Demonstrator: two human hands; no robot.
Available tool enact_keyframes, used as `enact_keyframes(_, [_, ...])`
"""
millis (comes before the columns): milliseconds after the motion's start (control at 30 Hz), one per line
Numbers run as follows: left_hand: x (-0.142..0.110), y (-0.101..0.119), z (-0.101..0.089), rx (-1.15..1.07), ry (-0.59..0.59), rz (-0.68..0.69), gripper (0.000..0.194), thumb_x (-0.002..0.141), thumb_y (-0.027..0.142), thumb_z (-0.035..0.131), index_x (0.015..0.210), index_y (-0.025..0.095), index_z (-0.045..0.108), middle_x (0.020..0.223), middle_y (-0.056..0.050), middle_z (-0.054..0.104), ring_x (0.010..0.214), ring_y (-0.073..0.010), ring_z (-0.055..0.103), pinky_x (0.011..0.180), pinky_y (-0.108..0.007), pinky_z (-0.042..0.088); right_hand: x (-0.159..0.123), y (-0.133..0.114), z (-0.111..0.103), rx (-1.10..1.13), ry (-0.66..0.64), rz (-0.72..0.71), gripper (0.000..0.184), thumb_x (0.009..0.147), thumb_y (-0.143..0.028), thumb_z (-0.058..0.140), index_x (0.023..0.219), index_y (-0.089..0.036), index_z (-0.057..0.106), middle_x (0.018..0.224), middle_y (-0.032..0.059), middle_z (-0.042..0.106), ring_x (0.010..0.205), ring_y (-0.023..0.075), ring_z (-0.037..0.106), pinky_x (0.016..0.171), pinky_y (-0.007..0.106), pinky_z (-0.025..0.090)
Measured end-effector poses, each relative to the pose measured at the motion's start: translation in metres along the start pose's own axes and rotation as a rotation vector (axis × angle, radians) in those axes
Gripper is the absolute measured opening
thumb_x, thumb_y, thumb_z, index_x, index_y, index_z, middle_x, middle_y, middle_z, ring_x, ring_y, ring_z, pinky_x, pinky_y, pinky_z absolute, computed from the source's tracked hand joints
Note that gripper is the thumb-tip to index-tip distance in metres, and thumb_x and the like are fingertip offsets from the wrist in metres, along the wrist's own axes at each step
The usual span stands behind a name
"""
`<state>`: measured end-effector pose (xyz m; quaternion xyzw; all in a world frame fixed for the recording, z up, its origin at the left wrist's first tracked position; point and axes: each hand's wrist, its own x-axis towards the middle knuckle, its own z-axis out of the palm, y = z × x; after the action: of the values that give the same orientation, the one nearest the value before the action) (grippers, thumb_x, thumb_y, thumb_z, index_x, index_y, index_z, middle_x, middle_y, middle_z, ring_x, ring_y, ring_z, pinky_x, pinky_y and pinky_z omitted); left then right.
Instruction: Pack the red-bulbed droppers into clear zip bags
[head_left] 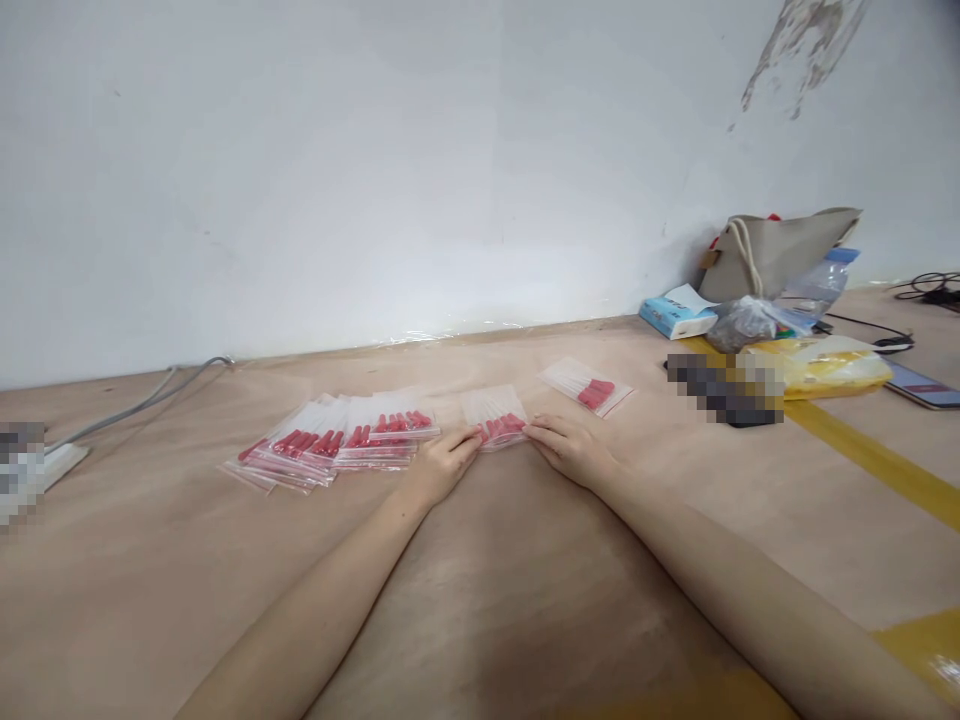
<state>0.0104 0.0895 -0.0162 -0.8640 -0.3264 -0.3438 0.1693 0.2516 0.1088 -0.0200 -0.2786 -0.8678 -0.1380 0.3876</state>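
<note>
A small clear zip bag (495,408) lies flat on the table in front of me, with several thin, pale items with red ends inside. My left hand (448,462) is closed at its near left corner, fingertips pinching the edge. At the near right corner, my right hand (574,450) has its fingers pressed together on the bag's edge. To the left, a fanned pile of similar bags (300,450) overlaps in several layers. Another such bag (585,386) lies apart to the right, set at a slant.
Brown paper covers the table (450,620), with yellow tape (877,460) on the right. Against the wall stand a grey bag (787,255) and a blue tissue pack (675,312). A yellow plastic packet (832,370) and a phone (926,385) lie nearby. Grey cables (150,400) run at left.
</note>
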Motion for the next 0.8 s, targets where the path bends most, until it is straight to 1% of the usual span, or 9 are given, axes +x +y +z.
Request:
enact_keyframes(100, [-0.001,-0.003,-0.003,0.025,0.011,0.055,0.017,0.088,0.017,0.045,0.091,0.017,0.061,0.093,-0.006,0.066,0.08,-0.0148,0.064,0.069,-0.026,0.054,0.003,0.001,-0.004,-0.099,-0.039,-0.059,0.023,0.085,-0.013,0.042,0.087,-0.019,0.064,0.083,0.0038,0.067,0.071,0.0121,0.06,0.071,0.027,0.046])
enact_keyframes(167, [0.0,-0.003,-0.006,0.039,0.008,0.084,0.015,0.087,0.016,0.046,0.09,0.017,0.062,0.093,-0.006,0.066,0.078,-0.0144,0.064,0.068,-0.025,0.053,0.005,0.001,-0.008,-0.159,-0.049,-0.1,0.022,0.084,-0.012,0.043,0.084,-0.019,0.064,0.079,0.0025,0.068,0.066,0.0108,0.058,0.067,0.027,0.042])
enact_keyframes(300, [0.002,-0.001,-0.01,0.071,-0.019,0.116,0.014,0.086,0.016,0.048,0.087,0.016,0.062,0.09,-0.005,0.067,0.073,-0.0146,0.063,0.062,-0.026,0.052,0.006,0.001,-0.01,-0.221,-0.067,-0.138,0.022,0.084,-0.011,0.043,0.081,-0.017,0.063,0.075,0.0024,0.066,0.066,0.0107,0.056,0.063,0.027,0.034])
enact_keyframes(433, [0.003,0.0,-0.01,0.097,-0.044,0.114,0.015,0.086,0.014,0.047,0.082,0.015,0.061,0.083,-0.004,0.067,0.067,-0.0144,0.062,0.059,-0.026,0.051,0.007,-0.002,-0.008,-0.248,-0.109,-0.108,0.026,0.085,-0.01,0.038,0.078,-0.017,0.062,0.069,0.0025,0.063,0.064,0.0104,0.053,0.064,0.028,0.03])
enact_keyframes(633, [0.003,0.001,-0.012,0.104,-0.067,0.072,0.018,0.087,0.015,0.044,0.084,0.017,0.062,0.085,-0.004,0.066,0.07,-0.0141,0.062,0.062,-0.026,0.051,0.008,-0.004,-0.008,-0.225,-0.105,-0.079,0.025,0.084,-0.01,0.039,0.077,-0.018,0.062,0.069,0.0024,0.062,0.066,0.0107,0.052,0.067,0.028,0.03])
enact_keyframes(733, [0.006,0.005,-0.013,0.099,-0.052,0.025,0.017,0.087,0.018,0.046,0.095,0.016,0.06,0.094,-0.008,0.064,0.081,-0.0172,0.061,0.072,-0.03,0.051,0.01,-0.008,-0.007,-0.207,-0.099,-0.061,0.022,0.085,-0.014,0.042,0.075,-0.018,0.061,0.069,0.0026,0.062,0.068,0.012,0.052,0.071,0.029,0.03])
enact_keyframes(800, [0.009,0.008,-0.011,0.09,-0.046,0.021,0.019,0.087,0.02,0.047,0.102,0.016,0.058,0.098,-0.008,0.063,0.089,-0.0185,0.06,0.076,-0.032,0.05,0.013,-0.013,-0.003,-0.2,-0.098,-0.054,0.022,0.085,-0.017,0.042,0.074,-0.018,0.061,0.069,0.0028,0.061,0.07,0.0128,0.051,0.073,0.029,0.03])
